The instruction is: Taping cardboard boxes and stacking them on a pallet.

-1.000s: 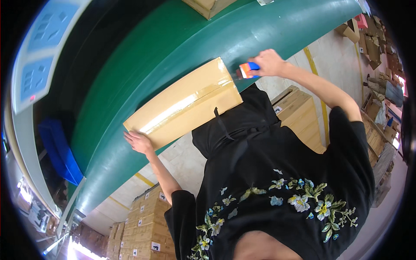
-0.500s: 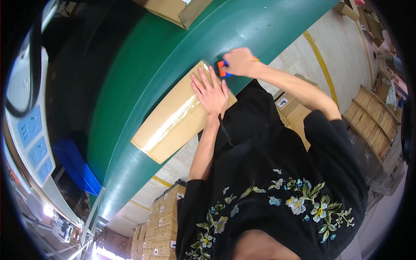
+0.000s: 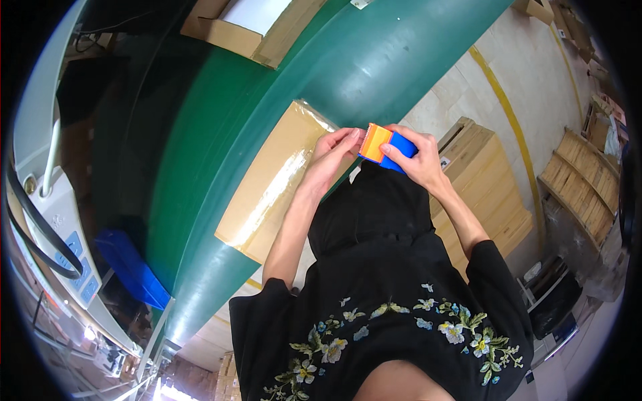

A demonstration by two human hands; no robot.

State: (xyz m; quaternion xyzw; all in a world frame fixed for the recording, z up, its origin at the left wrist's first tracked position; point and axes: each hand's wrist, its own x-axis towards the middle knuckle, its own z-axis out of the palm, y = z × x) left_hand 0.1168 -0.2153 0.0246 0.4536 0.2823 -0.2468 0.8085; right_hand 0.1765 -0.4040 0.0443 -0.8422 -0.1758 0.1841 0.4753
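Note:
My right hand (image 3: pixel 420 159) grips a blue and orange tape dispenser (image 3: pixel 380 143) with a toothed edge, held just off the near right end of the box. My left hand (image 3: pixel 329 155) is closed, its thumb and fingers pinched together beside the toothed edge. Whatever sits in that pinch is too small or too clear to make out. Under my left hand and wrist lies a long brown cardboard box (image 3: pixel 271 177), with shiny clear tape running along its top.
The box rests on a green conveyor belt (image 3: pixel 361 67). At the far side stands an open carton (image 3: pixel 231 37) with something white inside. A blue bin (image 3: pixel 130 267) and a socket strip (image 3: pixel 77 257) are on the left. Stacked cartons (image 3: pixel 485 180) and a wooden pallet (image 3: pixel 580 177) stand to the right.
My left hand has lifted from the box top and come to the dispenser. The dispenser has moved nearer to me and turned, its toothed edge now showing. The view has shifted.

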